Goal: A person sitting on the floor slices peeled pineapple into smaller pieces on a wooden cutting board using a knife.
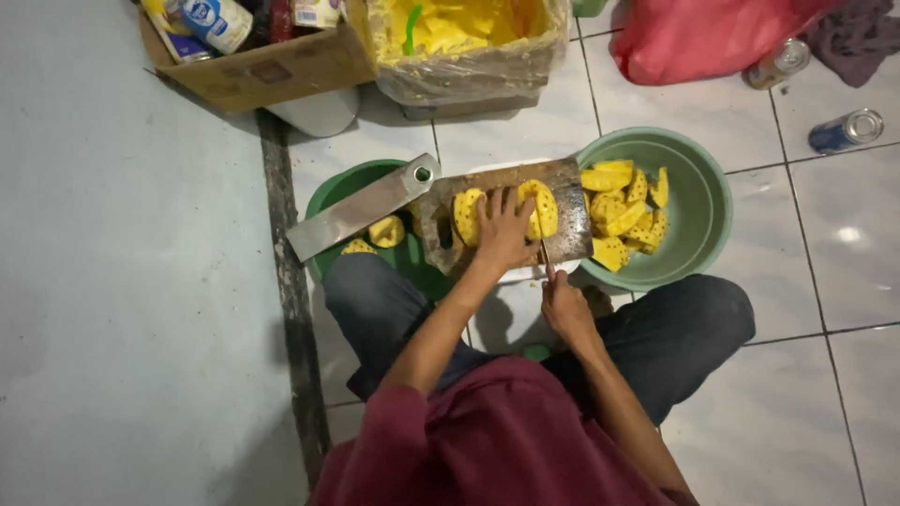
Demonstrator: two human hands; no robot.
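Observation:
My left hand (503,230) presses flat on a peeled yellow pineapple (539,206) lying on a worn wooden cutting board (568,236). My right hand (563,307) grips a thin knife (544,253) whose blade points up at the fruit beside my left fingers. A pale green bowl (705,201) at the right holds several cut pineapple pieces (622,214). A darker green bowl (352,187) at the left holds a few pineapple chunks (385,230).
A long metal cleaver-like blade (361,208) lies across the dark green bowl. A cardboard box (267,66) and a plastic-lined box of yellow peelings (469,47) stand behind. A red bag (698,37) and two cans (847,129) lie at the far right.

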